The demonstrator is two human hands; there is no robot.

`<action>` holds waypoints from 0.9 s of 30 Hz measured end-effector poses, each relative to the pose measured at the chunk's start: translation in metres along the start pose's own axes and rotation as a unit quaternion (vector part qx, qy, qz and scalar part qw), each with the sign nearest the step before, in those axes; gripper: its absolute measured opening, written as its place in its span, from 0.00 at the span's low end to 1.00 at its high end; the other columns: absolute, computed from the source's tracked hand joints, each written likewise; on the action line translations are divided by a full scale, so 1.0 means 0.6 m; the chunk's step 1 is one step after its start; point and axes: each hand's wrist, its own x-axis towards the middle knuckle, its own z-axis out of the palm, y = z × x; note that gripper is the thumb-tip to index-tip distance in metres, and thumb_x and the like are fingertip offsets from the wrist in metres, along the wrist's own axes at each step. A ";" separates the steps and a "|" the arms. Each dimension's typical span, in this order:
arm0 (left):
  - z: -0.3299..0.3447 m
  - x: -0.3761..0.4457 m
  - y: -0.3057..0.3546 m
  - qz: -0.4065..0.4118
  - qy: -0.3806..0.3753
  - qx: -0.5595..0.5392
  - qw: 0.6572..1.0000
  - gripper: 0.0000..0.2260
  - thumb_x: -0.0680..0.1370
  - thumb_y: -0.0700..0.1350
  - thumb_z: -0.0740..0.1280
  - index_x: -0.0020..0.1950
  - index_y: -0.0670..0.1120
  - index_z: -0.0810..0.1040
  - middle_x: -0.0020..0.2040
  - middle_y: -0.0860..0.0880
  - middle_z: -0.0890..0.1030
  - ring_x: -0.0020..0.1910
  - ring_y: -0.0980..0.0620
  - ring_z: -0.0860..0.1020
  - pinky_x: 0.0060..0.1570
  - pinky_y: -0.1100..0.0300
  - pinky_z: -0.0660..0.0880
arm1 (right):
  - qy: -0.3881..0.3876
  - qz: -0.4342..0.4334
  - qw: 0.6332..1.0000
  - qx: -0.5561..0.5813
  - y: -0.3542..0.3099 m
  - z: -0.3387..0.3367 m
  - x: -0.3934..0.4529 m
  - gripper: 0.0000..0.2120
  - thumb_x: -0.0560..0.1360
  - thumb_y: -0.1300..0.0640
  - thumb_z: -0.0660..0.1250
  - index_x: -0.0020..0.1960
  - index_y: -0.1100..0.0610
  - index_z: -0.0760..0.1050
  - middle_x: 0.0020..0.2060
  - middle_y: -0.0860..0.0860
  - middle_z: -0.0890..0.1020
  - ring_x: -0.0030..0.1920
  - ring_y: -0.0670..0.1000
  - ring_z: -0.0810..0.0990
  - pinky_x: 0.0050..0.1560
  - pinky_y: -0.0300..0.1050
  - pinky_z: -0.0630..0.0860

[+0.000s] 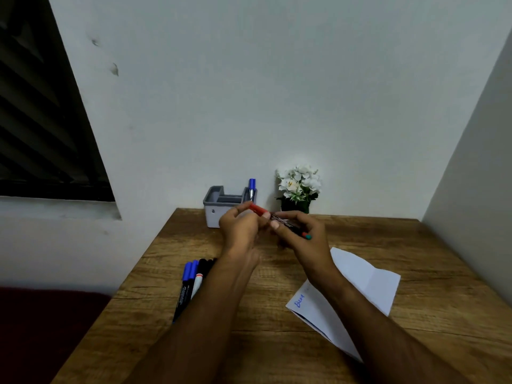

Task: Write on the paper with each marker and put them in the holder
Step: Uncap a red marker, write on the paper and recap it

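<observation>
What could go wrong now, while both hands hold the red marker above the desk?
1. The left hand grips the red cap and the right hand the marker; a sudden pull may mark the fingers.
2. The forearm lies over the paper and may shift it.
3. The other markers lie near the desk edge; the left arm may knock them off.

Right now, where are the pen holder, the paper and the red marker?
Holder (212,214): head view, on its front wall.
Paper (360,273): head view, on its bare upper flap.
Red marker (257,209): head view, on its red cap.
</observation>
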 end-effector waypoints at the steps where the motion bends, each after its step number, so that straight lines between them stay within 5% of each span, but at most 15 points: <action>1: -0.002 0.012 0.011 0.018 0.013 -0.008 1.000 0.21 0.69 0.23 0.68 0.57 0.41 0.80 0.49 0.40 0.83 0.44 0.48 0.83 0.44 0.53 0.83 | -0.002 0.019 1.000 -0.001 0.005 0.005 0.003 0.10 0.75 0.63 0.77 0.55 0.56 0.84 0.42 0.51 0.87 0.40 0.48 0.85 0.40 0.49 0.84; 5: -0.005 0.061 0.057 0.151 0.048 0.077 0.984 0.21 0.68 0.26 0.70 0.57 0.43 0.80 0.44 0.45 0.86 0.38 0.54 0.85 0.38 0.59 0.81 | -0.014 0.052 0.984 -0.168 0.048 0.020 0.024 0.12 0.74 0.65 0.76 0.51 0.49 0.82 0.39 0.49 0.86 0.36 0.46 0.84 0.43 0.48 0.86; 8: 0.001 0.087 0.085 0.252 0.039 0.191 0.948 0.18 0.69 0.31 0.74 0.56 0.46 0.81 0.45 0.50 0.86 0.43 0.57 0.84 0.42 0.63 0.82 | -0.059 0.023 0.943 -0.326 0.062 0.026 0.038 0.07 0.76 0.63 0.71 0.52 0.56 0.84 0.40 0.44 0.83 0.38 0.38 0.80 0.39 0.28 0.76; 12: 0.021 0.129 0.100 0.333 0.019 0.259 0.907 0.16 0.69 0.33 0.75 0.56 0.43 0.82 0.46 0.50 0.84 0.46 0.57 0.83 0.46 0.65 0.80 | -0.114 0.018 0.918 -0.381 0.069 0.040 0.045 0.05 0.77 0.61 0.69 0.50 0.54 0.82 0.42 0.46 0.84 0.41 0.42 0.81 0.43 0.40 0.80; 21: 0.053 0.220 0.080 0.319 0.010 0.327 0.889 0.14 0.70 0.33 0.74 0.54 0.43 0.81 0.46 0.50 0.84 0.43 0.56 0.81 0.45 0.65 0.80 | -0.130 0.014 0.902 -0.411 0.101 0.036 0.064 0.03 0.73 0.59 0.66 0.43 0.55 0.78 0.36 0.49 0.82 0.38 0.48 0.80 0.41 0.48 0.78; 27: 0.048 0.241 0.051 0.277 0.042 0.369 0.886 0.11 0.73 0.35 0.73 0.54 0.43 0.82 0.45 0.50 0.83 0.46 0.53 0.82 0.42 0.65 0.75 | -0.131 0.010 0.904 -0.407 0.110 0.032 0.072 0.05 0.74 0.60 0.66 0.42 0.51 0.78 0.34 0.43 0.79 0.34 0.41 0.75 0.35 0.31 0.67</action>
